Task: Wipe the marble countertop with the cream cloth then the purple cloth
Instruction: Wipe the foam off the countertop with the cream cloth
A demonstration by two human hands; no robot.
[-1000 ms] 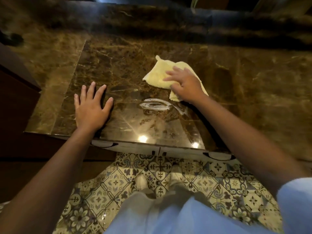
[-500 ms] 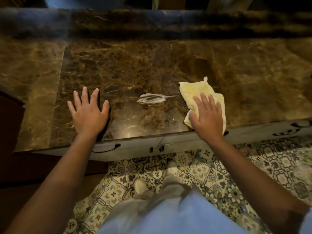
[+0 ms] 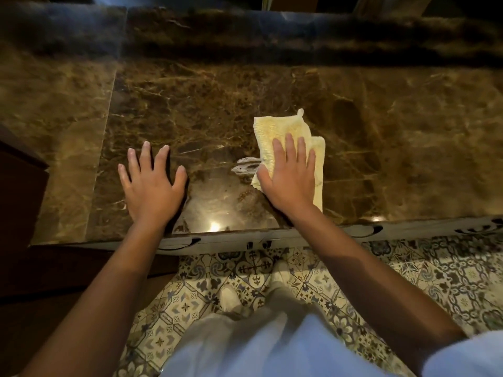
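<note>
The cream cloth (image 3: 280,129) lies folded on the brown marble countertop (image 3: 394,126), near its front edge. My right hand (image 3: 290,175) presses flat on the cloth's near half, fingers spread. A whitish wet smear (image 3: 246,165) shows on the marble, touching the cloth's left edge. My left hand (image 3: 151,183) rests flat on the bare marble to the left, fingers apart, holding nothing. No purple cloth is in view.
A raised dark marble ledge (image 3: 272,36) runs along the back of the counter. White cabinet fronts with dark handles (image 3: 364,229) sit under the front edge. Patterned floor tiles (image 3: 435,273) lie below. Dark wooden furniture (image 3: 19,191) stands at the left.
My right hand slid the cream cloth from the back middle toward the front right, then left up to the wet smear. The left hand stayed flat in place.
</note>
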